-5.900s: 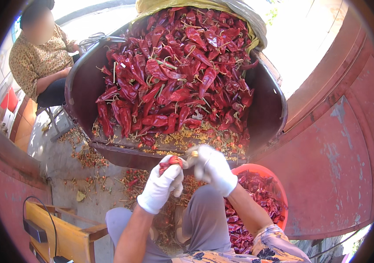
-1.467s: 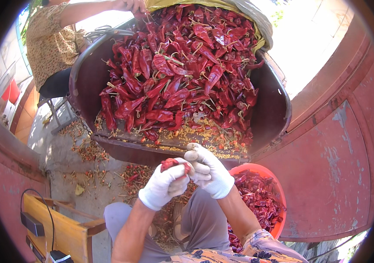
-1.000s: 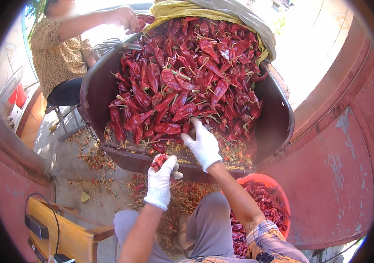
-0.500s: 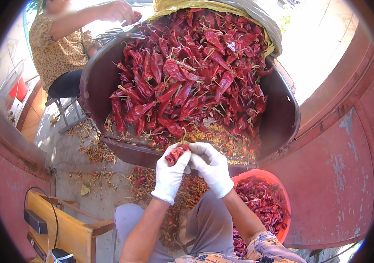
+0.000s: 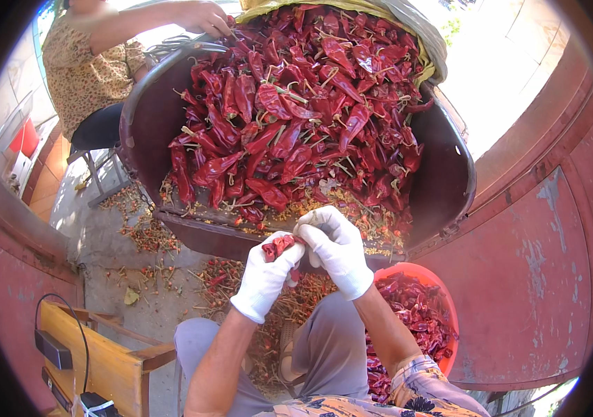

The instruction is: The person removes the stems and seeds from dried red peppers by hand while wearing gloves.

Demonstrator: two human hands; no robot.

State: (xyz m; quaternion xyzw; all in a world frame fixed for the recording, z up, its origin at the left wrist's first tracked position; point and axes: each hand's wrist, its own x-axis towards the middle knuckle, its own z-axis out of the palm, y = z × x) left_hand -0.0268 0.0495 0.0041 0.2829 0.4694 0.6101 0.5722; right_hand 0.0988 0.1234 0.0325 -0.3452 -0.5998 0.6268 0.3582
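Observation:
My left hand [image 5: 266,276] in a white glove is closed around a crumpled dried red pepper [image 5: 279,245] above my knees. My right hand [image 5: 332,244], also gloved, pinches at that pepper's right end; what lies between its fingertips is hard to make out. Beyond both hands is an open maroon metal cart [image 5: 439,160] heaped with dried red peppers [image 5: 282,104], with yellow seeds and stems along its front ledge. A red tub [image 5: 442,292] of torn pepper pieces stands beside my right leg.
A co-worker [image 5: 88,83] sits at left, a hand [image 5: 209,21] at the pile's edge. A yellow sack [image 5: 393,21] lines the cart's back. A wooden chair [image 5: 102,358] with black boxes and a cable is lower left, a maroon metal panel [image 5: 525,278] right, stems litter the floor.
My right hand has returned from the pile to the pepper in my left hand and risen slightly since half a second ago. The co-worker's hand has moved right toward the heap.

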